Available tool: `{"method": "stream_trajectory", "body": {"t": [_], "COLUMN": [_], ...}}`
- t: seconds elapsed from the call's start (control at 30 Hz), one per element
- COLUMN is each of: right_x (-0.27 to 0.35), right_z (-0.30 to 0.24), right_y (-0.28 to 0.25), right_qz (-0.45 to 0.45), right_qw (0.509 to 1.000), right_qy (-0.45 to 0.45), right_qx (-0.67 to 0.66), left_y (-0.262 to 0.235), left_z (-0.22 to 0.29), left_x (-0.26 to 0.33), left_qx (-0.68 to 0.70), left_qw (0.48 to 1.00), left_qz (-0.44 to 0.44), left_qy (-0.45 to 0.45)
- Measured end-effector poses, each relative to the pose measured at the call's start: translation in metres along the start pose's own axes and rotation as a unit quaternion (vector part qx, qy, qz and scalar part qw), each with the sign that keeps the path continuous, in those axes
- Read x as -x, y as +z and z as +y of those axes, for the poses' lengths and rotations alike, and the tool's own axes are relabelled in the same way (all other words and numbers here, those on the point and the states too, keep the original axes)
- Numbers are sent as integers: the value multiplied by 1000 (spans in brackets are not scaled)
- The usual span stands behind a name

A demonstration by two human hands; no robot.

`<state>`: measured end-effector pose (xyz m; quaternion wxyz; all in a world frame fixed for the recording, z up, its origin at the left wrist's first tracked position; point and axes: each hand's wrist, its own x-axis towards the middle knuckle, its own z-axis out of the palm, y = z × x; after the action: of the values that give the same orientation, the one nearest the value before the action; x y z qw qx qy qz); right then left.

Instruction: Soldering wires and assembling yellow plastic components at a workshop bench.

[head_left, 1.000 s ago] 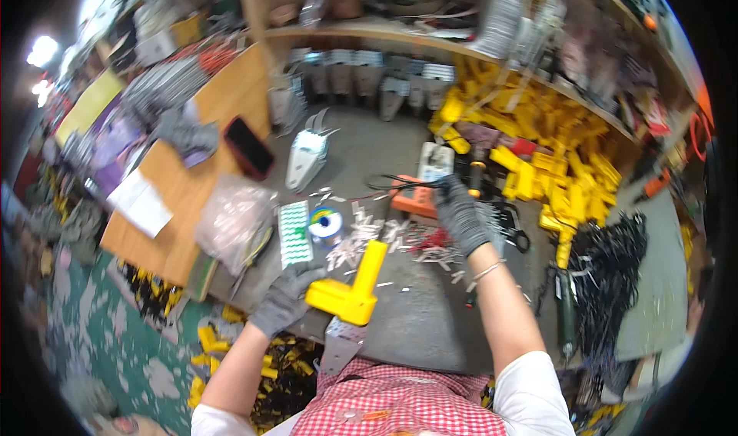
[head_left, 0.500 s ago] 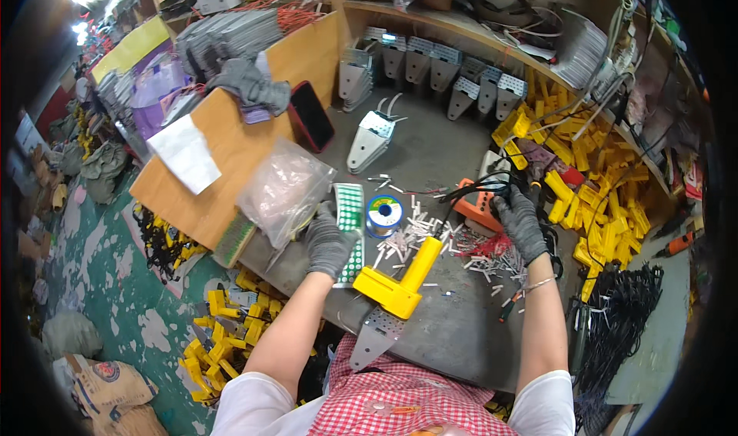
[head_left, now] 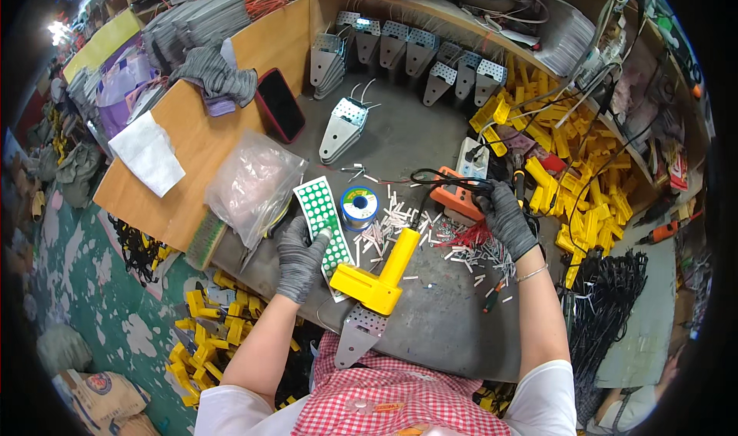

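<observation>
My left hand (head_left: 302,261), in a grey knit glove, grips the edge of a white sheet of round green stickers (head_left: 316,208), its thumb lying on the sheet. A yellow L-shaped plastic handle (head_left: 377,284) with a perforated metal plate (head_left: 361,334) lies at the table's near edge, the plate sticking out toward my apron. From its grip a black cable (head_left: 432,176) runs to my gloved right hand (head_left: 507,222), whose fingers are closed around it beside an orange box (head_left: 460,199). A spool of solder wire (head_left: 359,208) stands right of the stickers.
Small white tubes (head_left: 388,224) are scattered mid-table. Metal plate assemblies (head_left: 344,131) stand toward the back. Yellow handles (head_left: 600,198) pile up on the right, above black cables (head_left: 611,301). A clear plastic bag (head_left: 256,178), a phone (head_left: 280,105) and a wooden board (head_left: 196,128) lie left.
My left hand now has the sticker sheet, which has tilted and shifted left. My right hand has come lower beside the orange box with the cable. The whole view has shifted a little.
</observation>
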<state>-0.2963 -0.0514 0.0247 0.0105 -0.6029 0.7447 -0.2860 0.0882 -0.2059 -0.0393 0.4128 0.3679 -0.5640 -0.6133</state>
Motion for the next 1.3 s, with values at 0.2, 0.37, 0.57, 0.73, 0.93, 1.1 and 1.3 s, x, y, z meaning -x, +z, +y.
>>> {"method": "stream_trajectory", "body": {"t": [0.2, 0.37, 0.57, 0.73, 0.93, 1.1, 1.3], "right_x": [-4, 13, 15, -6, -4, -2, 1], "right_z": [-33, -51, -214, -219, -214, -215, -209], "right_y": [-2, 12, 61, 99, 104, 104, 98], "right_qz": [-38, 179, 65, -13, -23, -16, -14], "right_qw": [987, 944, 989, 992, 992, 991, 995], "right_qy": [154, 235, -87, -122, -128, -123, -97], "right_qx": [-16, -148, -100, -3, -5, 49, 36], "left_y": [-6, 1, 0, 11, 15, 16, 16], "left_z": [6, 11, 7, 26, 31, 28, 26], "left_x": [8, 11, 16, 22, 31, 32, 33], "left_qx": [-4, 44, 91, 217, 232, 185, 147], "left_qw": [1000, 998, 994, 969, 962, 974, 980], "left_qz": [4, 29, -13, -70, -66, -56, -53], "left_qy": [-28, -27, -60, -93, -128, -117, -120]}}
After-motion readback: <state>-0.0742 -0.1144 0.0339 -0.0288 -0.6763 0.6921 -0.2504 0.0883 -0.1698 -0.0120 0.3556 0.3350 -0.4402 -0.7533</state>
